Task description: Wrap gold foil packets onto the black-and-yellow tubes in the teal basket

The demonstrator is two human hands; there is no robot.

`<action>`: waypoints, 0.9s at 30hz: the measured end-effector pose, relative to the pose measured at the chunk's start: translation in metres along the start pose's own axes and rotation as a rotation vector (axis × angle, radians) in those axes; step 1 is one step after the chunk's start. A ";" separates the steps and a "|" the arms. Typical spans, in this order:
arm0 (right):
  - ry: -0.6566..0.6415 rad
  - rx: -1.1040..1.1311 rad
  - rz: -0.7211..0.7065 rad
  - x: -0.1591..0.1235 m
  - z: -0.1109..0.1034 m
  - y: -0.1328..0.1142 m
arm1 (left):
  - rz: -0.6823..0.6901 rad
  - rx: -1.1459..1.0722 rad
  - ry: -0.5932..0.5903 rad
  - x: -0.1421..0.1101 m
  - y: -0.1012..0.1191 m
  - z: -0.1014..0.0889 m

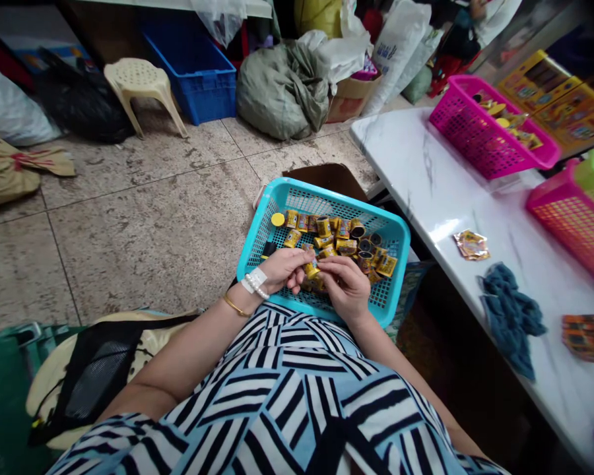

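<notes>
A turquoise plastic basket (398, 264) rests on my lap. Inside lie several small yellow cylindrical tubs (346, 247) with printed wraps, some showing dark open ends. One yellow round lid (278, 219) sits near the basket's far left corner. Over the basket, my left hand (282, 269) pinches a small yellow printed tub (311, 269) between thumb and fingers. My right hand (347, 284) closes on the same tub from the right, its fingertips at the tub's edge. Part of the tub is covered by my fingers.
At right stands a white marbled table (426, 191) with a pink basket (495, 155), a blue cloth (512, 313) and a shiny printed packet (471, 245). Across the tiled floor are a cream stool (137, 76), a blue crate (202, 92) and a grey-green sack (282, 92).
</notes>
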State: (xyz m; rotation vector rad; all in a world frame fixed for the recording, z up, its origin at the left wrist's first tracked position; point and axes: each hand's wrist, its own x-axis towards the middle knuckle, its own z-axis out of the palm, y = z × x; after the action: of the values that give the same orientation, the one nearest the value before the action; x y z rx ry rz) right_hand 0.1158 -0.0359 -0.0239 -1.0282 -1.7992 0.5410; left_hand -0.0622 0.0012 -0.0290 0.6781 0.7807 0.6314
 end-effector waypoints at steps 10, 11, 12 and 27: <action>-0.050 -0.096 -0.124 -0.007 0.002 -0.002 | -0.059 0.038 0.022 -0.005 0.003 0.007; -0.043 -0.104 -0.136 -0.008 0.001 -0.003 | -0.067 0.040 0.018 -0.005 0.003 0.007; -0.034 -0.113 -0.145 -0.009 0.000 -0.003 | -0.075 0.046 0.017 -0.005 0.003 0.007; 0.107 -0.234 -0.118 0.010 -0.035 -0.012 | 0.274 0.182 0.302 -0.022 0.030 -0.010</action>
State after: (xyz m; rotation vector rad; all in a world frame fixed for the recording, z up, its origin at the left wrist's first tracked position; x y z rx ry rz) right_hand 0.1400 -0.0366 0.0052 -1.0776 -1.8440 0.2022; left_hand -0.0900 0.0075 -0.0030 0.8776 1.0433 0.9338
